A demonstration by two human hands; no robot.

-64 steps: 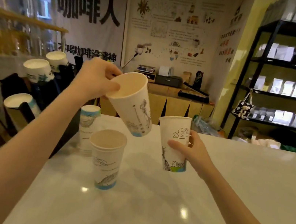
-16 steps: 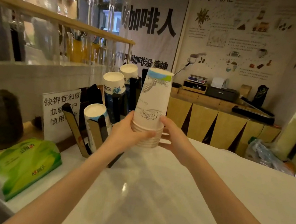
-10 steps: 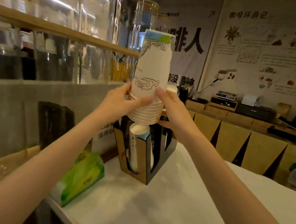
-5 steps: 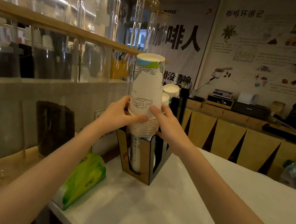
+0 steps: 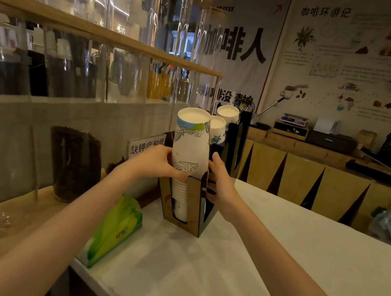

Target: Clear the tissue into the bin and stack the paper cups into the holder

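A stack of white paper cups [image 5: 191,144], upside down with printed drawings, sits partly inside the nearest slot of a wood-and-black cup holder [image 5: 193,206] on the white counter [image 5: 235,267]. Its rims are below the slot's front edge. My left hand [image 5: 154,162] grips the stack from the left. My right hand [image 5: 220,179] holds it from the right, fingers against the holder's side. Two more cup stacks [image 5: 227,115] stand in the slots behind.
A green tissue pack [image 5: 116,229] lies at the counter's left edge. A printed sign [image 5: 146,147] stands behind my left hand. A dark jar [image 5: 75,165] and glass containers line the wooden ledge at left. A wooden cabinet runs along the far wall.
The stack has moved down into the holder's front slot, onto the cups there. Both hands have come down with it and stay on its sides.
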